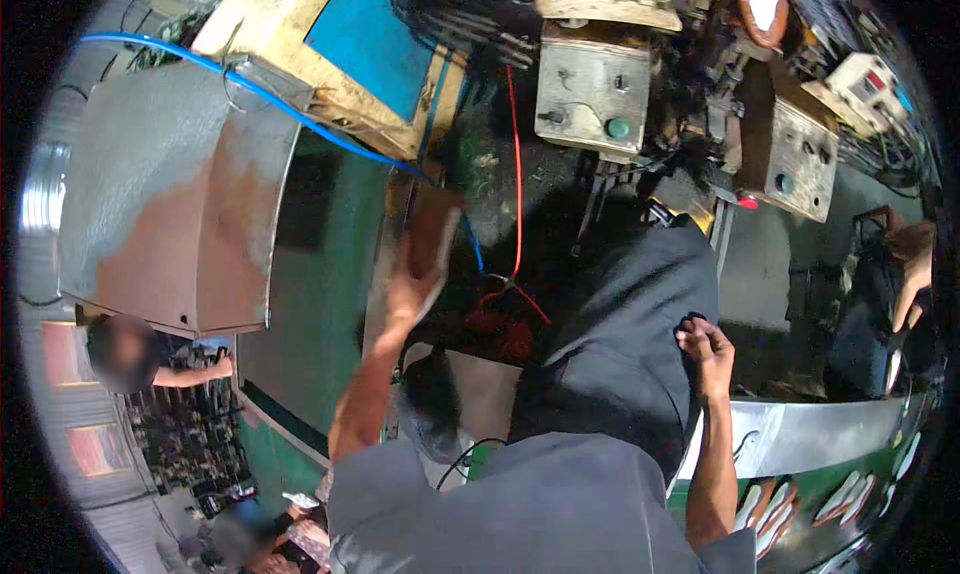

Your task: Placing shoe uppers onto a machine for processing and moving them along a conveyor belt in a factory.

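Note:
My left hand [408, 292] is out in front on the left, its fingers closed round a brown insole [432, 232] with a pale edge. The insole is tilted up and blurred at its far end, beside the dark gap where a blue hose hangs. Over the right side of my dark trousers [630, 324], my right hand [712, 352] is closed in a pinch. A small black thing [688, 322] shows at its fingertips, too small to name.
Ahead stand machines with a grey control box [592, 94] and a second control box [800, 164]. A red hose [517, 174] and a blue hose [330, 134] run nearby. A large grey-brown cabinet [180, 194] is left. White-and-brown insoles [775, 514] lie lower right. Other people work at both sides.

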Motion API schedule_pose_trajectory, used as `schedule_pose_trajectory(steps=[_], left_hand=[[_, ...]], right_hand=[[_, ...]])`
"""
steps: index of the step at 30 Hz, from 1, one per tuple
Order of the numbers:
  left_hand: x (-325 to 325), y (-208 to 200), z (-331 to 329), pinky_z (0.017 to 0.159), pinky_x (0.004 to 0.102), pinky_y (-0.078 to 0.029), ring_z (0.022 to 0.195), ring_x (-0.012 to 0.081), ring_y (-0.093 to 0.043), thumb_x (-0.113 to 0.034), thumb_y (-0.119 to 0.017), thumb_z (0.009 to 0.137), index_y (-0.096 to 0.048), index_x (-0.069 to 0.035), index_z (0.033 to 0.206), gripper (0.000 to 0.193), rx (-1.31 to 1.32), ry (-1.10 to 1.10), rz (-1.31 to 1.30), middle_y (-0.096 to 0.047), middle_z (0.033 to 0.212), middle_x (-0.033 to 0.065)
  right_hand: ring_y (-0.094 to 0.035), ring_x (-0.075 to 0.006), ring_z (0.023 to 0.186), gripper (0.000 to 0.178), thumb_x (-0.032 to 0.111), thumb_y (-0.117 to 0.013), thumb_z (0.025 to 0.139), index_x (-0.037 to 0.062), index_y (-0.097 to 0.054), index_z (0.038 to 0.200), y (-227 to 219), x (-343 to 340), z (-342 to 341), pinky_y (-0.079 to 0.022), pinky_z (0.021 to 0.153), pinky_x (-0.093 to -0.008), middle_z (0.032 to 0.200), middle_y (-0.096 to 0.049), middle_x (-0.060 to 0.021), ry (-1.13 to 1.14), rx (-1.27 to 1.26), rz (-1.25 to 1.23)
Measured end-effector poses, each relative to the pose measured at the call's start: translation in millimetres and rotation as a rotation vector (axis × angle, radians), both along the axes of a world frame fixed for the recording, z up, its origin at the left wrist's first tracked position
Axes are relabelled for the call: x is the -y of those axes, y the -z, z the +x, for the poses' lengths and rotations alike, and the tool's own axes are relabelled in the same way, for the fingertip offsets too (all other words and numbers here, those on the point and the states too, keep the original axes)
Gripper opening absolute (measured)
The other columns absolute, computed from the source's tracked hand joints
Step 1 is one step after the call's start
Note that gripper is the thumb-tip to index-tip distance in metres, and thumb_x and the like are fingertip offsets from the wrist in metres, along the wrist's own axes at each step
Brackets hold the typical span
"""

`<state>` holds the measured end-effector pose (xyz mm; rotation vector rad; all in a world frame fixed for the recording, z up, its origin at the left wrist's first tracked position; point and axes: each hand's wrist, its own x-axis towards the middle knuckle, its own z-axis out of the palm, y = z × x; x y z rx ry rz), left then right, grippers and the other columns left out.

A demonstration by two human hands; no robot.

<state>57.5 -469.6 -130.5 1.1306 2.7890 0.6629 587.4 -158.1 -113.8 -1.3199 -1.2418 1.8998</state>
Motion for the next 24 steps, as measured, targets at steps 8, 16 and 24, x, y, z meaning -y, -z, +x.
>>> schedule_pose_trajectory(steps=[8,16,24], left_hand=[[104.9,31.9,-90.5,0.108,0.0568,-0.049,0.132,0.0582,-0.052,-0.02,-0.075,0.092,-0.011,-0.041,0.171,0.104,-0.219,-0.425,-0.455,-0.027,0.162,0.0409],[135.2,46.6,-176.9,0.097,0.05,-0.058,0.127,0.0468,-0.06,-0.015,-0.065,0.094,-0.024,-0.032,0.17,0.089,-0.399,-0.291,-0.976,-0.034,0.165,0.0319],[92.0,92.2,-198.3,0.086,0.0457,-0.057,0.092,0.0294,-0.07,-0.036,-0.06,0.102,-0.063,-0.008,0.113,0.031,-0.257,-0.547,-0.272,-0.072,0.107,0.0101]], right_hand=[[-0.073,-0.0171,0.072,0.032,0.027,-0.065,0.109,-0.0009,-0.065,0.125,16.8,-15.9,-28.3,-0.057,0.059,-0.0265,0.1,-0.077,-0.011,0.101,0.098,-0.138],[-0.072,-0.0156,0.069,0.026,0.026,-0.064,0.109,0.0017,-0.068,0.119,12.0,-24.5,-36.5,-0.053,0.055,-0.0247,0.095,-0.077,-0.009,0.074,0.189,-0.136],[-0.071,-0.0129,0.067,0.026,0.029,-0.064,0.109,0.0034,-0.068,0.115,6.5,-22.3,-40.2,-0.05,0.053,-0.0224,0.093,-0.077,-0.0077,0.08,0.234,-0.106]])
